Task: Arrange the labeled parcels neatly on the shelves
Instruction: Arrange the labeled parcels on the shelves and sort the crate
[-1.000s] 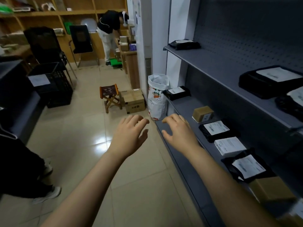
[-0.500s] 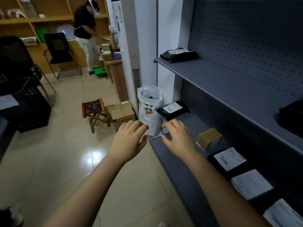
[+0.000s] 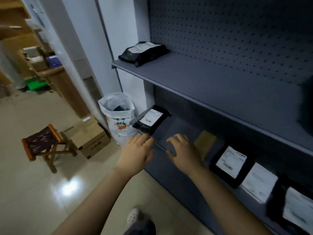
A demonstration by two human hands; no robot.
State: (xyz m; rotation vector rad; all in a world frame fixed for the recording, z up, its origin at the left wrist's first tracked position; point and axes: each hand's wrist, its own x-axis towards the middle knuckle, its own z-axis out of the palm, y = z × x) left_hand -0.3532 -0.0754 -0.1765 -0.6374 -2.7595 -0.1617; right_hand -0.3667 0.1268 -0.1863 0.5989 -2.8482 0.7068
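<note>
A black labeled parcel (image 3: 152,120) lies at the left end of the lower grey shelf (image 3: 183,173). My left hand (image 3: 137,151) hovers just in front of it with fingers spread, holding nothing. My right hand (image 3: 183,150) is over the shelf beside a small brown box (image 3: 205,143), fingers loosely bent and empty. More labeled parcels lie to the right: a black one (image 3: 231,164), a white one (image 3: 259,182) and another black one (image 3: 294,206). A further black parcel (image 3: 144,53) sits on the upper shelf (image 3: 203,82).
A white sack (image 3: 118,119) with dark contents stands on the floor at the shelf's left end. A cardboard box (image 3: 91,138) and a small folding stool (image 3: 42,145) stand on the tiled floor. My shoe (image 3: 133,217) shows below. A dark parcel (image 3: 306,106) sits at far right.
I have stepped closer to the shelf's left end. Both hands moved forward toward the black parcel by the sack, staying empty.
</note>
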